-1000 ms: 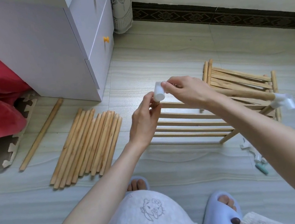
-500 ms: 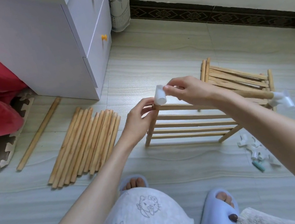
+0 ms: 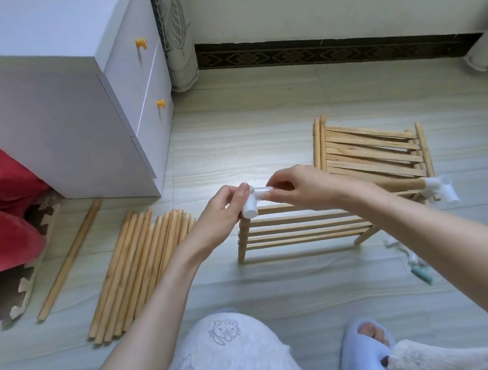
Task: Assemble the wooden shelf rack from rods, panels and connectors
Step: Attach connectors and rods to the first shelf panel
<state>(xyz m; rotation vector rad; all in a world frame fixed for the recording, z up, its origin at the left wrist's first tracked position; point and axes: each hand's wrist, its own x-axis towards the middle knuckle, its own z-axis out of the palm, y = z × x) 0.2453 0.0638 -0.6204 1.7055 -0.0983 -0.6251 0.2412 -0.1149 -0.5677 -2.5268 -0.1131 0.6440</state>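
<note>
Pinching white connector [image 3: 251, 204] between left hand [image 3: 224, 210] and right hand [image 3: 298, 187].

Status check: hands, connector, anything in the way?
Left hand and right hand both grip white connector at slatted panel's top-left corner. Far corner connector on. Loose rods lie left, clear of work.

both hands [image 3: 270, 195] pinch white connector [image 3: 251, 206] on panel [image 3: 301, 227].

free: floor [image 3: 260, 136] behind rack | blocked left: rod bundle [image 3: 140, 266], cabinet [image 3: 65, 127]
</note>
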